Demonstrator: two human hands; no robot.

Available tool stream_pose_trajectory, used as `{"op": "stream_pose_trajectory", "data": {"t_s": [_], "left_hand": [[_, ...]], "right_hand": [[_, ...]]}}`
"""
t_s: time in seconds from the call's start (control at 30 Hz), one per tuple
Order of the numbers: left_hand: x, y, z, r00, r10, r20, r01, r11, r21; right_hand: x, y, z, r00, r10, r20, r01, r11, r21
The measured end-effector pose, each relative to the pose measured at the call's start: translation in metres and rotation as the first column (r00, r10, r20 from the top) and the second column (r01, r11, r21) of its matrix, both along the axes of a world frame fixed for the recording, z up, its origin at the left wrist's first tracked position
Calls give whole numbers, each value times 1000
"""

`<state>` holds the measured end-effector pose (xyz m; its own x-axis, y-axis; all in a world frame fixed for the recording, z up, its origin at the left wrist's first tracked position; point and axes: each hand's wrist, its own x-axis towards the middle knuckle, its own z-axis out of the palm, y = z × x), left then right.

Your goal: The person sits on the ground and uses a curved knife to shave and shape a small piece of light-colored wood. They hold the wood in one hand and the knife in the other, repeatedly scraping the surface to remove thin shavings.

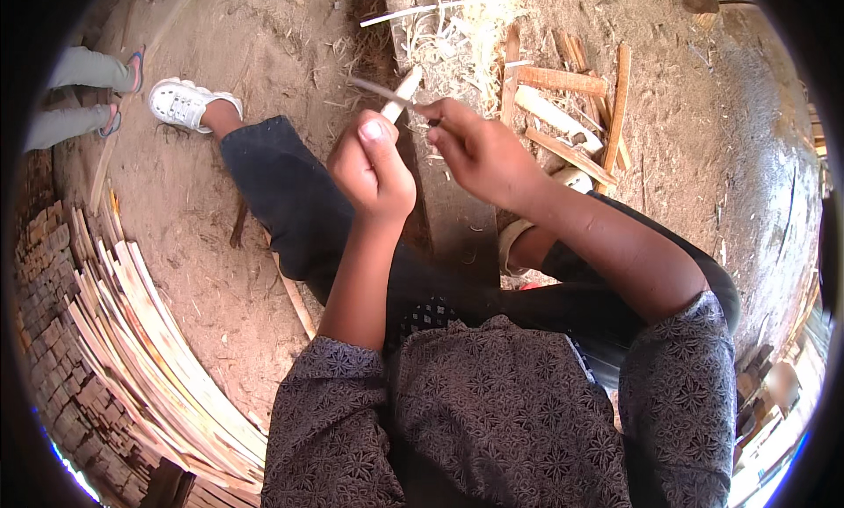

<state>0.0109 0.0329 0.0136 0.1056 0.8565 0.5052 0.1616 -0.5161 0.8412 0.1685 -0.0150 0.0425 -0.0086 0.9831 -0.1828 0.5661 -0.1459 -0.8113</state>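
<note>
My left hand (373, 167) is closed around a pale wooden stick (407, 86), whose tapered end points up and away from me. From the right, my right hand (489, 156) grips a knife (373, 87); its handle is mostly hidden in the fingers. The thin blade crosses the stick just above my left thumb and points left. Both hands are above a wooden plank (459, 216) that runs away from me between my legs. Pale shavings (444, 38) lie on its far end, with one long thin strip (409, 14) among them.
Right of the plank, several wooden offcuts (563, 79) lie on the dirt floor (229, 306). Long split wood strips (163, 350) are stacked at the lower left beside piled blocks (53, 315). Another person's legs (83, 73) in grey trousers and sandals stand at the upper left.
</note>
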Motion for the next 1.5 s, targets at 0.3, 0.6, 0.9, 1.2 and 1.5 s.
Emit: {"op": "stream_pose_trajectory", "data": {"t_s": [0.3, 0.6, 0.9, 1.2, 1.5], "left_hand": [[1, -12, 5, 994, -36, -101, 31, 998, -52], [-4, -10, 5, 993, -66, -97, 63, 997, -37], [20, -32, 7, 944, -136, -301, 168, 982, 83], [12, -31, 8, 982, -42, -185, 40, 999, -18], [30, -36, 11, 971, 38, -235, -46, 998, -31]], "right_hand": [[23, 2, -55, 978, -51, 204, 83, 985, -152], [16, -6, -6, 985, 97, 144, -91, 995, -47], [40, 48, -79, 955, -23, 296, 83, 978, -191], [39, -30, 13, 989, 108, 105, -96, 989, -115], [44, 20, -81, 950, -12, 312, 49, 993, -110]]}}
